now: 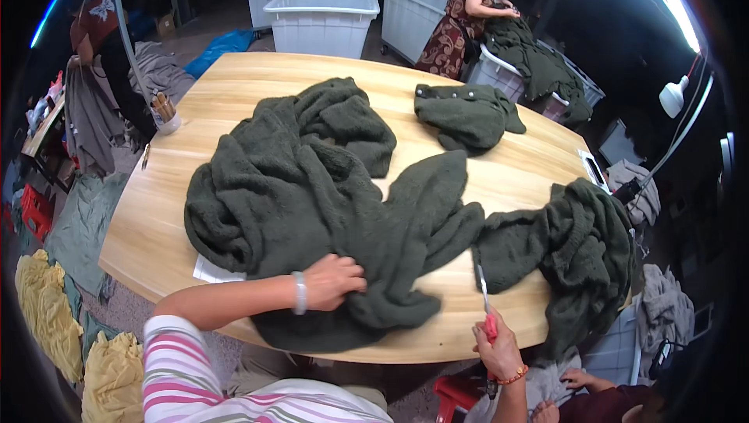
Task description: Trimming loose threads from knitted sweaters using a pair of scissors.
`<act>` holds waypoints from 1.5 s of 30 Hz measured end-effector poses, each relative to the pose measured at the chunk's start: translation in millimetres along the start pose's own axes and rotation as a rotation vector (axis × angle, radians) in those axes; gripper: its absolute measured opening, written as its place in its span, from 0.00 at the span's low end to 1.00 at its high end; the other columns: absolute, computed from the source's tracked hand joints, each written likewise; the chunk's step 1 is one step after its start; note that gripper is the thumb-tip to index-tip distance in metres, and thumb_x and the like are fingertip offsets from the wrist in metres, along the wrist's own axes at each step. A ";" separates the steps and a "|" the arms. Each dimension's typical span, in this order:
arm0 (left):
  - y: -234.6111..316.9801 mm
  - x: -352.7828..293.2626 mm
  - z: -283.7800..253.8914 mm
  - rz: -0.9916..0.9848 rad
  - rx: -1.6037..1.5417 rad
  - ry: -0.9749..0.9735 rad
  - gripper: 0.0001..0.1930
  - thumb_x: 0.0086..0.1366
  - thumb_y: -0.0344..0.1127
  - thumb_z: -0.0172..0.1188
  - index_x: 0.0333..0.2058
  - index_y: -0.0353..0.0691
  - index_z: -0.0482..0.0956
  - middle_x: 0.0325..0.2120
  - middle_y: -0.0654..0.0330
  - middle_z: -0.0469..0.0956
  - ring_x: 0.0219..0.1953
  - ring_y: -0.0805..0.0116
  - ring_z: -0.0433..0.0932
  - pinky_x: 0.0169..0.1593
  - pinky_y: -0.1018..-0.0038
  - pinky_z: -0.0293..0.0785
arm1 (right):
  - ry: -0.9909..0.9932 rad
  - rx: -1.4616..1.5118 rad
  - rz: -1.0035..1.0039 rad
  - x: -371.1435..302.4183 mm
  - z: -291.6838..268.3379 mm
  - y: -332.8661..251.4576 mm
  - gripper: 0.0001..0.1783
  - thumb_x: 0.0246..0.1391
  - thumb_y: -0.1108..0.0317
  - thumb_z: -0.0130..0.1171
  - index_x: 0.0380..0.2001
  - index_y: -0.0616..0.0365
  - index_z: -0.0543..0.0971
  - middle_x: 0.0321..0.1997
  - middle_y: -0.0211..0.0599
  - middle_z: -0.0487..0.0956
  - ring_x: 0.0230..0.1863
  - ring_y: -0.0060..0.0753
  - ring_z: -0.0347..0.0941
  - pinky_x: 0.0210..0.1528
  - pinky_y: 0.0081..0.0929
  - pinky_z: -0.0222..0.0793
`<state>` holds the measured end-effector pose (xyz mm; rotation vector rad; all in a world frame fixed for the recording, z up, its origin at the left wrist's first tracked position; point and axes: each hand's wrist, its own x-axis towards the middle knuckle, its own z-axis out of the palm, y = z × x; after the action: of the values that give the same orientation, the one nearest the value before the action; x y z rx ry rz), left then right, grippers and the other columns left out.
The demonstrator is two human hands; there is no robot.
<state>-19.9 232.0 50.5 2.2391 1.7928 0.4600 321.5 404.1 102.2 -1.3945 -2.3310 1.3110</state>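
Note:
A large dark green fleece garment (273, 205) lies heaped over the left and middle of the table. My left hand (331, 281), with a pale bracelet at the wrist, has its fingers curled into the near part of this cloth. At the right, my right hand (499, 347) is closed round a red-handled tool (490, 325) with a slim metal blade; whether it is scissors or a single blade I cannot make out. The blade tip points away from me, close to the edge of a second dark green garment (589, 247) lying crumpled at the table's right.
A folded green garment (464, 115) with buttons sits at the far side of the wooden table (140, 247). A cup of tools (166, 114) stands at the left edge. White bins (321, 21) and a person (460, 17) handling green cloth are beyond. Another person's hands (581, 380) are at lower right.

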 end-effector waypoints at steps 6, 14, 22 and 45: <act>-29.4 -115.7 -46.1 -0.332 0.279 0.139 0.11 0.41 0.25 0.59 0.27 0.45 0.75 0.33 0.59 0.72 0.45 0.56 0.70 0.46 0.61 0.66 | -0.088 0.180 -0.234 12.2 34.4 -14.2 0.26 0.59 0.68 0.58 0.60 0.61 0.67 0.27 0.36 0.77 0.28 0.24 0.74 0.34 0.25 0.71; 62.6 -134.5 -54.0 -0.734 0.239 0.458 0.28 0.52 0.41 0.69 0.51 0.38 0.72 0.51 0.47 0.69 0.55 0.48 0.67 0.56 0.58 0.64 | 0.161 -0.230 -0.319 50.1 65.8 -27.8 0.23 0.59 0.63 0.60 0.55 0.64 0.73 0.29 0.45 0.79 0.31 0.35 0.77 0.35 0.33 0.71; 113.6 -159.6 2.8 -0.755 0.340 0.510 0.47 0.47 0.48 0.72 0.64 0.41 0.60 0.59 0.42 0.57 0.58 0.41 0.60 0.59 0.53 0.58 | 0.206 -0.282 -0.405 45.7 78.0 -11.0 0.33 0.47 0.61 0.70 0.56 0.61 0.73 0.39 0.53 0.81 0.40 0.52 0.79 0.44 0.40 0.73; -122.5 -91.8 -248.6 -0.564 -0.686 0.763 0.15 0.57 0.31 0.61 0.45 0.37 0.81 0.37 0.64 0.80 0.38 0.72 0.77 0.44 0.75 0.74 | 0.127 -0.106 -0.388 13.2 55.0 3.5 0.23 0.56 0.68 0.61 0.55 0.58 0.74 0.30 0.46 0.79 0.32 0.43 0.77 0.37 0.33 0.71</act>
<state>-244.4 166.5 225.3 1.0812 2.0094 1.6327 289.0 381.2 61.7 -0.9473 -2.4505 0.9729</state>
